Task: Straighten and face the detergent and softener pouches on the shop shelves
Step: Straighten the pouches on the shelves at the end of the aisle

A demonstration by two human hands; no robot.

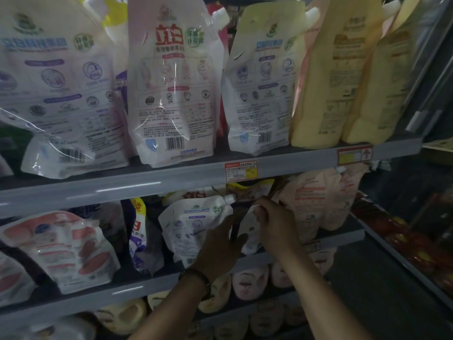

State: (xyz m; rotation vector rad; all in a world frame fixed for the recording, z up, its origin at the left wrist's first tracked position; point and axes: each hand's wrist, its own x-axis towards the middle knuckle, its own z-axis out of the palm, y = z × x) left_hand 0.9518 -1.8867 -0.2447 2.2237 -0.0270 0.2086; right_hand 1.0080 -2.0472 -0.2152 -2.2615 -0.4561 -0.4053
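On the middle shelf a white spouted pouch [190, 227] stands with its back label facing out. My left hand [218, 249] rests against its right side, fingers fairly straight. Beside it, a second white pouch [251, 229] stands edge-on, and my right hand [274, 222] pinches its top edge with curled fingers. A pale pink pouch [316, 200] stands just right of my right hand. On the top shelf stand a pink pouch [171, 82], white pouches [56, 89] [262, 77] and yellow pouches [326, 69], all back side out.
Grey shelf edges [122, 190] carry price tags [241, 171]. A red-patterned pouch [61, 249] and a purple one [141, 231] stand at the left of the middle shelf. Lower shelves hold rounded pouches [245, 280]. Another rack with red goods [416, 246] stands at the right.
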